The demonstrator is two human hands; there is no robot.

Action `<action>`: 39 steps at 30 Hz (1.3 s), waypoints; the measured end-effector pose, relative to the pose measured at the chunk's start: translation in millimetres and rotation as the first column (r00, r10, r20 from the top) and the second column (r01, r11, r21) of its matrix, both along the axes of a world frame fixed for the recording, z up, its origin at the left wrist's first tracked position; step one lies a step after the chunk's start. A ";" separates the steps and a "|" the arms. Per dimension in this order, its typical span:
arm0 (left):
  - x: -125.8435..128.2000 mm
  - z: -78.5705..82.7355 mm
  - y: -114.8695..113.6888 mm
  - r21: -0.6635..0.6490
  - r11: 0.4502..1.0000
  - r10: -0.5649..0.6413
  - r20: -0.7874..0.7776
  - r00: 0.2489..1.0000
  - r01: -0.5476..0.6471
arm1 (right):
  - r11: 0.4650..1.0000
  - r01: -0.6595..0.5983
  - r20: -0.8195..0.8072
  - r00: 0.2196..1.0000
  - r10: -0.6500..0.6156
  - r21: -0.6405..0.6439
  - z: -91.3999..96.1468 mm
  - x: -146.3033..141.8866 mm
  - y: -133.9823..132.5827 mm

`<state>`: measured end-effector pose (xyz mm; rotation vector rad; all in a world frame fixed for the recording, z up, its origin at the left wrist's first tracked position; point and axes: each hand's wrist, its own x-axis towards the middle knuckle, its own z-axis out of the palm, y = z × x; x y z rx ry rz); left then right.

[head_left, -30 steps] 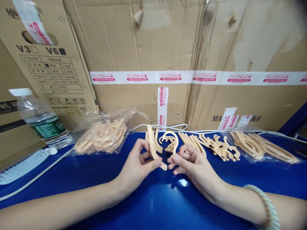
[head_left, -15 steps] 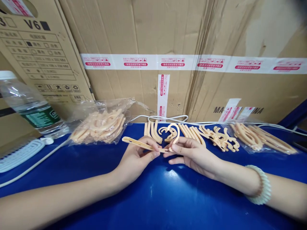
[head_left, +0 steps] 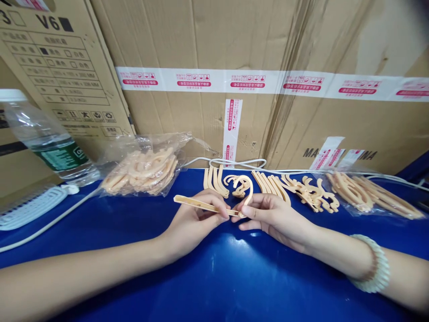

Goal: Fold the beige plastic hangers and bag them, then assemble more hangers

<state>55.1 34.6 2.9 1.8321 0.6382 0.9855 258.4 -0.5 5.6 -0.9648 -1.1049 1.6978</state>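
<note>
My left hand point(head_left: 197, 219) pinches a long beige plastic hanger arm point(head_left: 194, 203), its free end pointing left and slightly up. Between thumb and fingers of my right hand point(head_left: 271, 217) is a curved beige hanger hook point(head_left: 248, 185), standing upright with its bend at the top. The hook's lower end meets the right end of the hanger arm; whether they are joined is hidden by my fingers. Just behind my hands lie loose curved strips point(head_left: 216, 181), a few more hooks point(head_left: 239, 183) and a row of further strips point(head_left: 271, 185) on the blue table point(head_left: 214, 277).
Wavy beige pieces point(head_left: 315, 194) and bagged beige parts point(head_left: 358, 192) lie to the right. On the left are another bag of parts point(head_left: 144, 172), a water bottle point(head_left: 60, 147) and a pale blue hairbrush point(head_left: 33, 205). A white cable point(head_left: 231, 163) runs before the large carton point(head_left: 187, 120).
The hanger arm and the hook have come closer, with the arm's end now at the hook's base. The whole view has shifted slightly.
</note>
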 end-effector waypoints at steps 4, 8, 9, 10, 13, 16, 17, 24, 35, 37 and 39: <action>-1.4 1.2 -1.4 0.085 0.996 -0.016 -0.015 1.000 0.017 | 1.000 0.013 0.039 0.999 -0.013 -0.010 -0.5 -0.9 -0.9; -1.9 1.6 -1.6 0.107 0.993 -0.037 -0.034 0.999 0.041 | 0.999 0.047 0.065 0.997 -0.048 0.022 -1.7 -2.9 -2.0; -1.8 1.3 -1.5 0.095 0.994 -0.043 -0.027 0.999 0.046 | 0.998 0.057 0.069 0.996 -0.058 0.030 -1.7 -3.4 -2.5; -1.8 1.0 -1.4 0.084 0.995 -0.049 -0.021 0.999 0.051 | 0.997 0.065 0.070 0.995 -0.068 0.036 -1.6 -4.0 -2.9; -1.8 0.1 -1.3 0.062 0.996 -0.056 -0.024 0.998 0.057 | 0.996 0.080 0.066 0.994 -0.083 0.051 -1.0 -5.4 -4.3; -1.3 1.0 -2.4 0.054 0.997 -0.051 -0.051 0.997 0.054 | 0.995 0.082 0.090 0.992 -0.087 0.064 -0.4 -6.8 -5.5; -0.9 1.7 -3.3 0.051 0.997 -0.046 -0.061 0.997 0.049 | 0.994 0.087 0.094 0.991 -0.094 0.071 -0.3 -7.3 -5.8; 3.2 4.6 -11.4 -0.086 0.996 -0.037 -0.019 0.999 0.035 | 0.989 0.098 0.043 0.994 -0.103 0.114 -0.8 -9.8 -8.2; 0.5 3.9 -6.7 0.027 0.999 0.019 0.013 1.000 -0.020 | 0.991 0.123 -0.088 0.989 -0.118 0.053 -3.9 -5.1 -7.0; -0.5 3.7 -6.6 0.077 0.997 0.011 0.013 1.000 -0.012 | 0.995 0.078 -0.076 0.994 -0.074 0.053 -3.0 -4.8 -6.8; -1.6 2.8 -6.3 0.116 0.993 0.009 0.010 1.000 -0.010 | 0.997 0.051 -0.065 0.997 -0.047 0.056 -1.7 -4.9 -7.0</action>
